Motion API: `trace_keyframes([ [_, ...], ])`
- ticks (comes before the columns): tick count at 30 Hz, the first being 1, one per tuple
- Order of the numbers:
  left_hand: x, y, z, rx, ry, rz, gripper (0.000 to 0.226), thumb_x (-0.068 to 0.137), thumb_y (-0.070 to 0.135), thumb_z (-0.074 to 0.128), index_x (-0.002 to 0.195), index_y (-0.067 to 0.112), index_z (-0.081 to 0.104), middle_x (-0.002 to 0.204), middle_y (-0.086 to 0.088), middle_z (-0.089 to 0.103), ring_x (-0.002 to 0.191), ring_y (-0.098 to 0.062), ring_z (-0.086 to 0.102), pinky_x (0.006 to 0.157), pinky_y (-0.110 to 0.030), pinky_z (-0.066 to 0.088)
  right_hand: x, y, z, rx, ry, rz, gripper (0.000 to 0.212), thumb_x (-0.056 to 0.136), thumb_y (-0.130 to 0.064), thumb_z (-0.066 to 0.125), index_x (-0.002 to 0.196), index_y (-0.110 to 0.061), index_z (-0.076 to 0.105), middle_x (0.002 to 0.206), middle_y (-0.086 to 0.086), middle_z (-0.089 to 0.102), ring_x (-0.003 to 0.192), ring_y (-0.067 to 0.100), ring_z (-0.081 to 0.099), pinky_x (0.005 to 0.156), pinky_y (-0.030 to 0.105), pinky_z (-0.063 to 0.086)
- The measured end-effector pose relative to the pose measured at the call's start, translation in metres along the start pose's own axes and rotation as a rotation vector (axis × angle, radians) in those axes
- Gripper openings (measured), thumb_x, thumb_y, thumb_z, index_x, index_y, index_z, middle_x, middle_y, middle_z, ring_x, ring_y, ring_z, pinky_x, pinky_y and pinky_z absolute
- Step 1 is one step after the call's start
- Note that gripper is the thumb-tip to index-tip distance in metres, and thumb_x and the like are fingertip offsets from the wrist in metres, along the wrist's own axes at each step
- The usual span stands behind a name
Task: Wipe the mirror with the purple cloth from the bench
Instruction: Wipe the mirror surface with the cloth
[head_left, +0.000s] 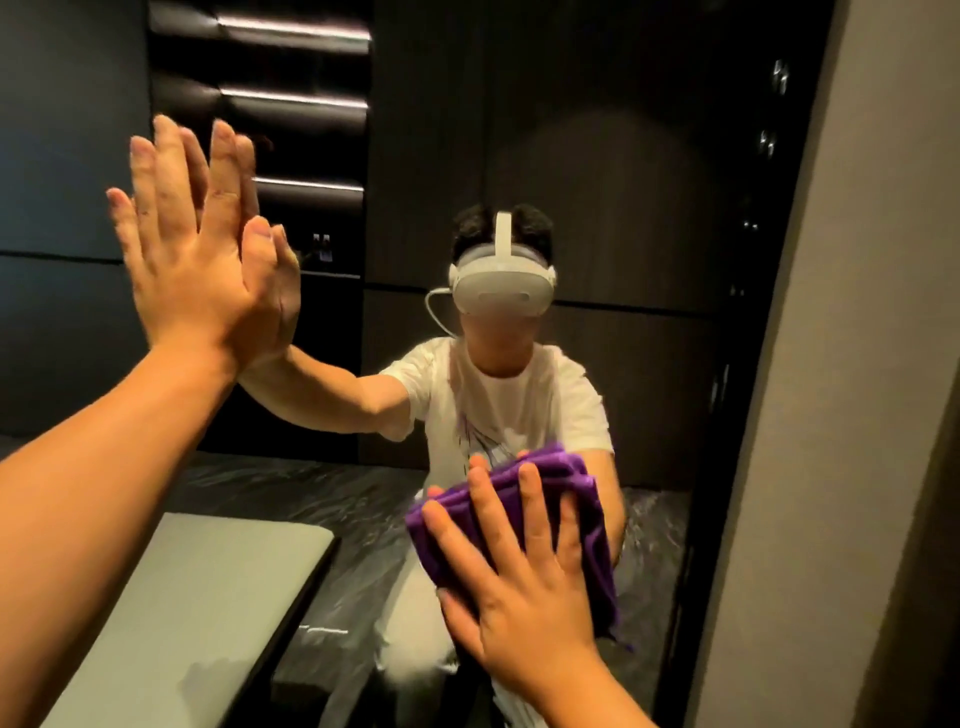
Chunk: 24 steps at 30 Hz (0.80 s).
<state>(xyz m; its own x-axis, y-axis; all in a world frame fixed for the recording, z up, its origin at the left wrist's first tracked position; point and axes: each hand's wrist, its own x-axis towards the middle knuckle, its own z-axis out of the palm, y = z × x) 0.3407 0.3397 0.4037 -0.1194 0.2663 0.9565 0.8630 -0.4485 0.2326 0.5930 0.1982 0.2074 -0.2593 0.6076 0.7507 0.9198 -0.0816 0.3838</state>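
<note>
A tall mirror (597, 156) fills most of the view and reflects a person in a white shirt with a headset. My left hand (192, 260) lies flat on the glass at upper left, fingers spread and pointing up, holding nothing. My right hand (519, 582) presses a bunched purple cloth (550, 488) against the mirror at lower centre, with spread fingers over it. The cloth sticks out above and to the right of my fingers.
A grey bench top (171, 623) shows at lower left in the reflection. A light wall edge (831, 415) borders the mirror on the right. The floor in the reflection is dark and shiny. Dark wall panels with lit strips show at upper left.
</note>
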Motion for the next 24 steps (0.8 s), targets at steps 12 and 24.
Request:
trace_keyframes([
  [12,0.0,-0.012,0.015,-0.025,-0.054,0.017,0.076,0.094,0.043,0.029,0.165,0.032,0.005,0.174,-0.005,-0.006,0.161,-0.027,-0.005,0.128,-0.06,0.003,0.155,0.078,-0.088,-0.002,0.262,0.194,0.081,0.08,-0.068,0.048,0.154,-0.046,0.024,0.167,0.004,0.017,0.153,0.041,0.01,0.119,0.066,0.005],
  [24,0.26,0.001,-0.057,0.062,0.028,0.121,0.077,0.094,0.057,0.028,0.163,0.04,-0.001,0.173,-0.006,-0.012,0.157,-0.017,-0.024,0.126,-0.047,-0.014,0.488,0.225,-0.298,-0.097,0.476,0.5,0.071,0.092,-0.064,0.027,0.157,-0.042,0.008,0.169,0.007,0.005,0.153,0.042,0.002,0.12,0.068,0.006],
])
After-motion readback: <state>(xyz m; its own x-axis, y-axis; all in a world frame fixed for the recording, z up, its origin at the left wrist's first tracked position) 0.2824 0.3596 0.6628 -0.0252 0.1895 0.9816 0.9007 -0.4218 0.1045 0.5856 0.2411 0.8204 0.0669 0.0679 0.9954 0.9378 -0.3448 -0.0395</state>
